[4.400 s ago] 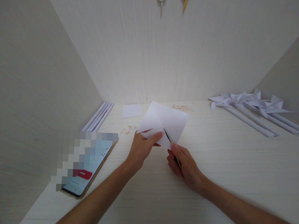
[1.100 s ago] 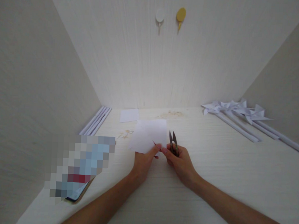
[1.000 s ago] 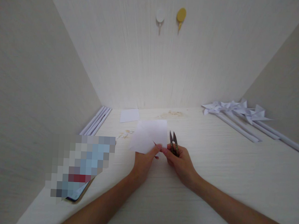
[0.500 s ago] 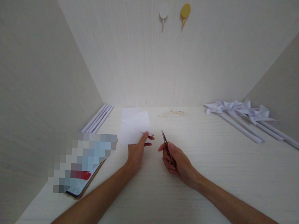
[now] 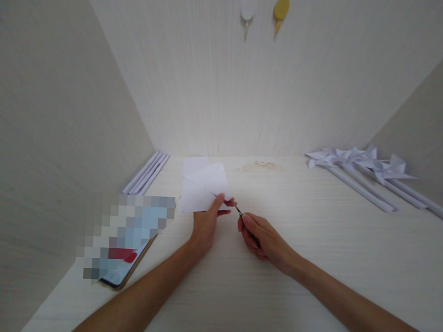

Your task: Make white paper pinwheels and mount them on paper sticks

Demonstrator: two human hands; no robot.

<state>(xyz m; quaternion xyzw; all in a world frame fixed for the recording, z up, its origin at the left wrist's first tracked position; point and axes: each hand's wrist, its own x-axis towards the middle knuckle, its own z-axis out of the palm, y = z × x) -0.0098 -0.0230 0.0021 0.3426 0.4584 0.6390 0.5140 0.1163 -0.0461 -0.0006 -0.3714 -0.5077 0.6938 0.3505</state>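
My left hand (image 5: 207, 222) pinches the near right corner of a creased white paper square (image 5: 202, 187), held just above the pale desk (image 5: 313, 250). My right hand (image 5: 260, 237) grips small metal thread snips (image 5: 241, 215), with the blade tips pointing up-left at that same corner, right beside my left fingertips. Whether the blades touch the paper I cannot tell. Crease lines cross the sheet diagonally.
A phone (image 5: 127, 260) lies at the left front with its screen lit. Rolled white paper sticks (image 5: 147, 172) lie along the left wall. Another small white sheet (image 5: 194, 163) lies behind the held one. Several paper pinwheels (image 5: 359, 161) lie at the right back. Two hooks (image 5: 265, 9) hang on the wall.
The paper has swung left and turned in my left hand. My right hand tilted the snips from pointing upward beside the sheet to pointing left at the held corner.
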